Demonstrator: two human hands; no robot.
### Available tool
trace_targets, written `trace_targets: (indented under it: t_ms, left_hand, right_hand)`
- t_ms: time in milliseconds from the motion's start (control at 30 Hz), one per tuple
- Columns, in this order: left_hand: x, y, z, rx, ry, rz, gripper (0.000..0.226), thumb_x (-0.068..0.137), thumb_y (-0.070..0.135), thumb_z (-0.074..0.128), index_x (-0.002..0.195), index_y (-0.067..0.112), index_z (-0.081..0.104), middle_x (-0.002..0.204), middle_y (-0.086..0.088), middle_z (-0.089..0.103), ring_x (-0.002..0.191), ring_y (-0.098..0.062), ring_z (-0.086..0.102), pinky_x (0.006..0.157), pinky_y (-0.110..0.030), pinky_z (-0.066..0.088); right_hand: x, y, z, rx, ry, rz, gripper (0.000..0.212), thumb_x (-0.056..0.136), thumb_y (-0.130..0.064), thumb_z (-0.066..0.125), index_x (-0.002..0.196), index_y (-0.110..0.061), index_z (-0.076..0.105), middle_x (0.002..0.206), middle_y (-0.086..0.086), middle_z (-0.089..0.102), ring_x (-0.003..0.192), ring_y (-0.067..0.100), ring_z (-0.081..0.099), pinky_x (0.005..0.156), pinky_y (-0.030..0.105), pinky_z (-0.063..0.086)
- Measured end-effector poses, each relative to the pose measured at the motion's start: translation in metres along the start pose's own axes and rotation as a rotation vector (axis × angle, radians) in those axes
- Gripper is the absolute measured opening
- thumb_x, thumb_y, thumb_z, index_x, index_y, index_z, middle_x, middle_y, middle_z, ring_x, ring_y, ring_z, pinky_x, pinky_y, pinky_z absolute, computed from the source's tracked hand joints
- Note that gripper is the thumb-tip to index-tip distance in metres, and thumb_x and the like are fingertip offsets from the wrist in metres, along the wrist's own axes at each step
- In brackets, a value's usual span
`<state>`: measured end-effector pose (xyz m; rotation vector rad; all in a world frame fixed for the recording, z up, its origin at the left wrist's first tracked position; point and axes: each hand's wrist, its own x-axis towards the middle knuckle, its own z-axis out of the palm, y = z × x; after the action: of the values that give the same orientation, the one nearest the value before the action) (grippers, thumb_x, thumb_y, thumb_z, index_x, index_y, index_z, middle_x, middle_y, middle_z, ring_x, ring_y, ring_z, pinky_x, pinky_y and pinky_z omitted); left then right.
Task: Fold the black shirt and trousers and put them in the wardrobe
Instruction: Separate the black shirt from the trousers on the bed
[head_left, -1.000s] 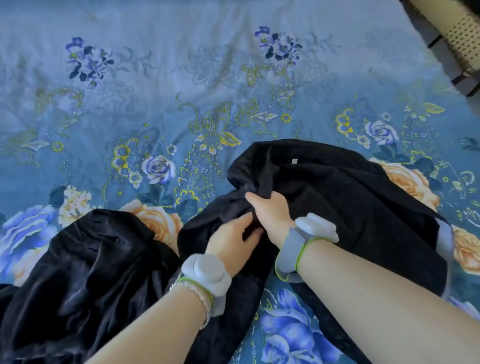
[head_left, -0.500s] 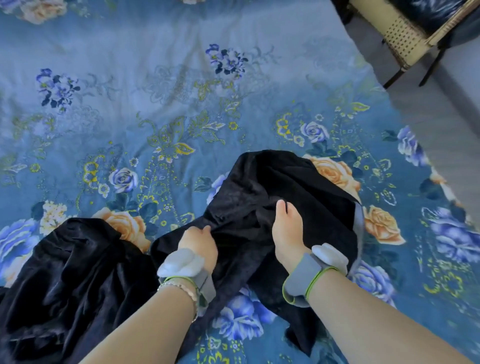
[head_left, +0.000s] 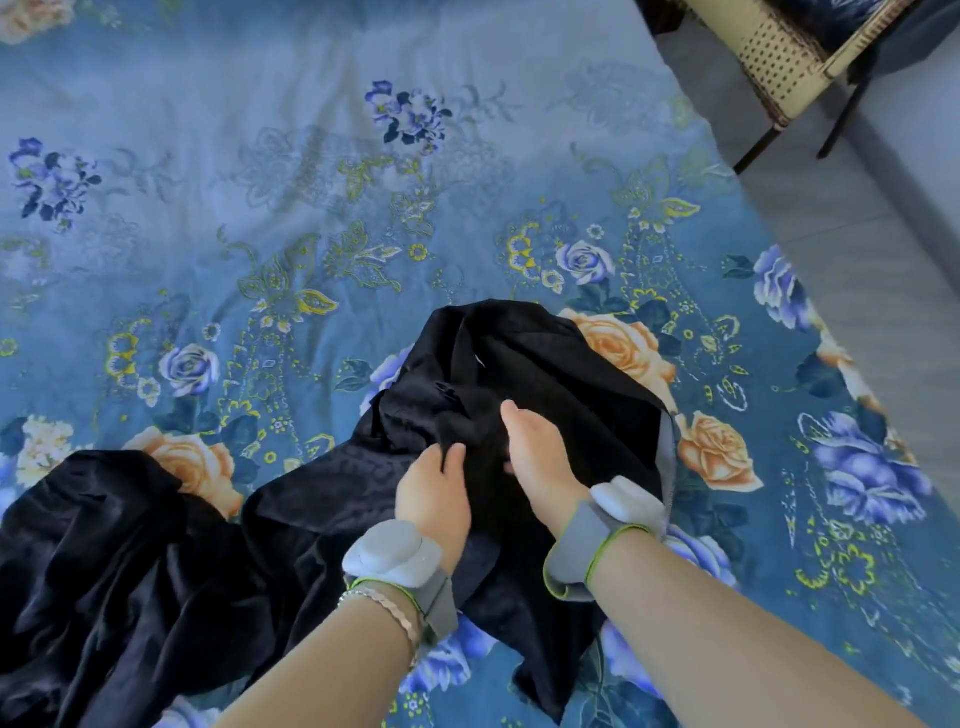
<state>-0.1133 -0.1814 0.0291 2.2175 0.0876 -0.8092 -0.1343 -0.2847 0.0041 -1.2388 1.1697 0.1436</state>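
— Where are the black clothes?
— One black garment (head_left: 519, 364) is bunched at lower centre of the frame, on the flowered blue bedsheet (head_left: 260, 182). A second dark heap (head_left: 104, 561) lies at lower left, up against it. I cannot tell which is the shirt and which the trousers.
— And the hands?
— The left hand (head_left: 434, 493) grips the cloth with its fingers curled in. The right hand (head_left: 540, 452), just beside it, holds a fold with the thumb on top and the fingers tucked under.
— Anything else?
— A wicker chair (head_left: 779, 57) at upper right

A crumpled black garment (head_left: 545, 374) bunches at lower centre; a shinier black garment (head_left: 104, 571) lies heaped at lower left.
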Motion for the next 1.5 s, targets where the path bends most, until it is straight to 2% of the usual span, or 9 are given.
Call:
trace_targets:
  t_ms: [133, 267, 433, 500, 633, 733, 867, 1133, 1500]
  left_hand:
    - [0.018, 0.006, 0.017, 0.172, -0.047, 0.031, 0.042, 0.101, 0.034, 0.03, 0.139, 0.02, 0.043, 0.136, -0.002, 0.054, 0.123, -0.024, 0.051, 0.094, -0.028, 0.038]
    - [0.031, 0.018, 0.045, 0.295, 0.108, 0.193, 0.036, 0.1, 0.03, 0.037, 0.121, 0.012, 0.059, 0.122, -0.004, 0.048, 0.111, -0.026, 0.048, 0.089, -0.029, 0.036]
    - [0.035, 0.027, 0.069, 0.02, 0.023, 0.066, 0.037, 0.1, 0.028, 0.037, 0.065, 0.015, 0.044, 0.065, 0.002, 0.046, 0.072, -0.021, 0.047, 0.065, -0.029, 0.033]
    - [0.037, 0.022, 0.069, -0.026, 0.054, 0.033, 0.024, 0.099, 0.023, 0.039, 0.086, 0.01, 0.053, 0.078, 0.002, 0.052, 0.083, -0.022, 0.05, 0.072, -0.028, 0.034]
    - [0.029, 0.018, 0.047, -0.168, 0.127, -0.03, 0.043, 0.094, 0.0, 0.037, 0.132, 0.02, 0.041, 0.112, 0.005, 0.045, 0.099, -0.021, 0.049, 0.082, -0.022, 0.034]
    - [0.022, 0.018, 0.02, -0.208, -0.022, -0.084, 0.023, 0.091, 0.002, 0.043, 0.102, 0.008, 0.063, 0.092, -0.001, 0.057, 0.094, -0.018, 0.051, 0.064, -0.006, 0.037]
    - [0.005, 0.014, -0.024, -0.406, -0.177, -0.254, 0.033, 0.082, 0.046, 0.061, 0.079, 0.013, 0.067, 0.085, -0.003, 0.065, 0.084, -0.02, 0.061, 0.085, -0.027, 0.046]
    - [-0.024, -0.026, -0.086, -0.653, -0.13, -0.408, 0.069, 0.078, 0.063, 0.055, 0.124, 0.013, 0.059, 0.118, -0.008, 0.067, 0.109, -0.028, 0.064, 0.104, -0.044, 0.045]
    - [-0.031, -0.059, -0.144, -0.702, 0.178, -0.238, 0.029, 0.084, 0.04, 0.064, 0.08, 0.014, 0.053, 0.083, -0.011, 0.055, 0.08, -0.024, 0.058, 0.08, -0.041, 0.051]
  right_hand:
    - [0.048, 0.021, -0.044, -0.416, 0.507, -0.105, 0.035, 0.09, -0.017, 0.052, 0.125, -0.011, 0.049, 0.132, 0.013, 0.045, 0.121, 0.032, 0.045, 0.095, 0.036, 0.037]
    - [0.092, 0.033, -0.091, -0.724, 0.719, -0.062, 0.063, 0.087, -0.019, 0.056, 0.143, -0.012, 0.026, 0.151, 0.016, 0.024, 0.138, 0.033, 0.025, 0.11, 0.045, 0.025]
    - [0.125, 0.045, -0.131, -0.772, 0.626, 0.183, 0.032, 0.089, -0.034, 0.049, 0.11, -0.012, 0.056, 0.117, 0.014, 0.059, 0.114, 0.035, 0.05, 0.092, 0.042, 0.04]
    - [0.117, 0.043, -0.124, -0.594, 0.553, 0.002, 0.018, 0.086, -0.025, 0.052, 0.074, -0.012, 0.055, 0.074, 0.009, 0.059, 0.081, 0.03, 0.056, 0.07, 0.032, 0.041]
    - [0.057, 0.035, -0.06, -0.374, 0.392, -0.561, 0.006, 0.074, -0.01, 0.062, 0.079, -0.011, 0.063, 0.056, -0.005, 0.044, 0.061, 0.012, 0.043, 0.062, 0.029, 0.036]
    - [0.004, 0.034, -0.02, -0.517, 0.153, -0.959, 0.016, 0.062, -0.015, 0.055, 0.074, -0.011, 0.065, 0.057, 0.002, 0.051, 0.062, 0.012, 0.041, 0.06, 0.023, 0.033]
    - [-0.036, 0.036, 0.007, -0.609, -0.038, -1.128, 0.021, 0.06, -0.016, 0.051, 0.073, -0.014, 0.067, 0.059, 0.0, 0.055, 0.07, 0.009, 0.042, 0.073, 0.021, 0.033]
    - [-0.089, 0.026, 0.033, -0.103, -0.242, -0.38, 0.027, 0.081, -0.021, 0.071, 0.102, -0.023, 0.054, 0.096, -0.003, 0.053, 0.078, 0.009, 0.056, 0.07, 0.013, 0.045]
    - [-0.132, 0.003, 0.074, -0.384, -0.239, -0.575, 0.009, 0.082, -0.014, 0.068, 0.077, -0.02, 0.062, 0.055, -0.008, 0.041, 0.049, 0.002, 0.04, 0.053, 0.011, 0.033]
